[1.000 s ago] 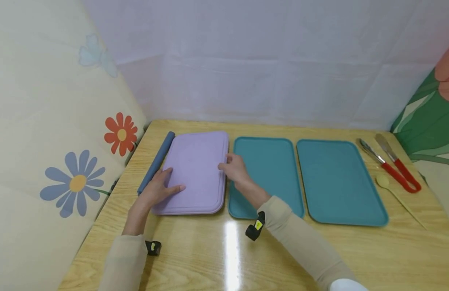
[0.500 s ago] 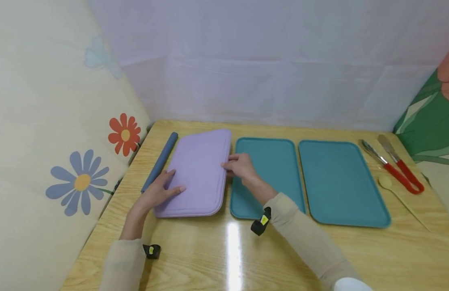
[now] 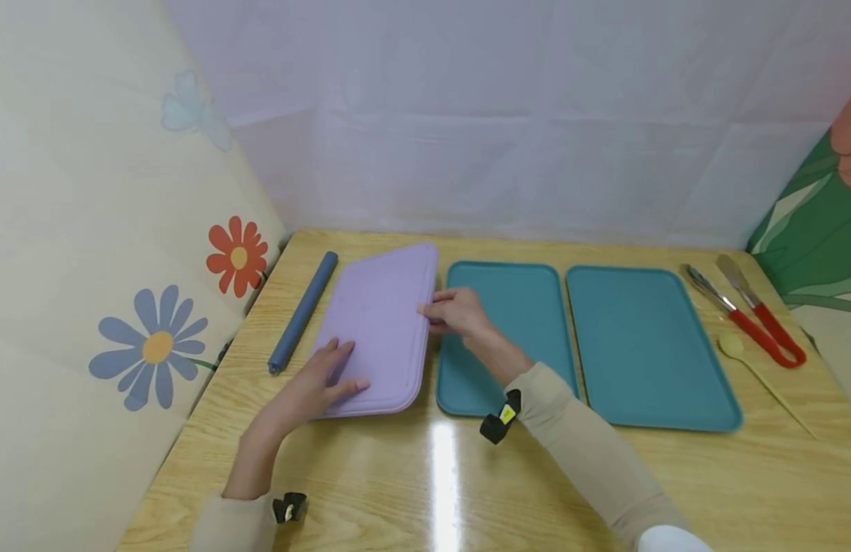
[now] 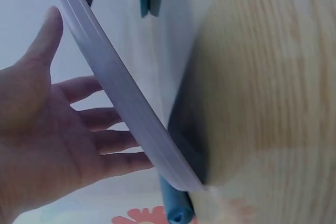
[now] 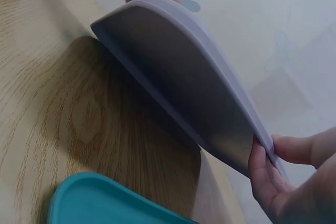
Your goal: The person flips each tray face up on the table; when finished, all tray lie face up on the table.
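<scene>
A lilac rectangular tray (image 3: 384,322) leans over, its right side raised and its left side low at the table. My right hand (image 3: 460,313) pinches the raised right edge; in the right wrist view the thumb (image 5: 295,149) is on the outer face and the fingers (image 5: 265,174) are underneath. That view also shows the tray's shaded, rimmed underside (image 5: 173,72). My left hand (image 3: 318,387) lies against the lower left part of the upper face, fingers straight and spread. In the left wrist view its fingertips meet the tray (image 4: 121,82), with the thumb (image 4: 48,38) held apart.
A dark blue rod (image 3: 303,314) lies left of the tray. To the right are two teal trays, one nearer (image 3: 515,322) and one farther (image 3: 653,345). Red-handled tongs (image 3: 748,328) and a yellow spoon (image 3: 732,346) lie at the far right. A lilac cloth (image 3: 425,153) hangs behind.
My right hand has lifted the tray's right edge, tipping the tray steeper. My left hand has shifted right and slightly toward the front, so more of the blue rod shows.
</scene>
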Demonstrator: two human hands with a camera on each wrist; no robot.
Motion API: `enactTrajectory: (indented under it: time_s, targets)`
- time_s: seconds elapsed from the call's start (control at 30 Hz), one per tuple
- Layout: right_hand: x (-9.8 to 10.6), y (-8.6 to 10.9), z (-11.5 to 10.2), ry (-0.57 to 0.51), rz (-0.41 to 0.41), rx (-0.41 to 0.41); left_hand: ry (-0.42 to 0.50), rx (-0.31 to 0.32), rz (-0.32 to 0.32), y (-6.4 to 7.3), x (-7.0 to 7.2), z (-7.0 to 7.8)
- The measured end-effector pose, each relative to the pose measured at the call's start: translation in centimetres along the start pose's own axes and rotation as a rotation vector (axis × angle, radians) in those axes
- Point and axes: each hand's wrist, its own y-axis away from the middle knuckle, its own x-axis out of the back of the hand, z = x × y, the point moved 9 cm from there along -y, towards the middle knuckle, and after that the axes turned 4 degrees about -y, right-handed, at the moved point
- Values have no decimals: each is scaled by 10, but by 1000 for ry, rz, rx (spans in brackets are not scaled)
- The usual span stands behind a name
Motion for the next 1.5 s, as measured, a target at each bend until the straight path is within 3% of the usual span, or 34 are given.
enactTrajectory:
  time_s: [0.23, 0.67, 1.0, 1.37, 1.5]
  targets:
    - [-5, 4, -6, -11, -14, 16, -12, -86, 4, 17, -6, 34]
    - [-12, 13, -19, -13, -30, 64, -207, -208, 261, 39, 0, 85]
    - [-18, 18, -30, -29, -52, 90, -237, -138, 300, 45, 1, 91]
    - [-26, 24, -38, -78, -54, 105, -323, -171, 490, 53, 15, 124]
    - [-30, 26, -41, -74, -68, 115, -336, -169, 512, 53, 18, 131]
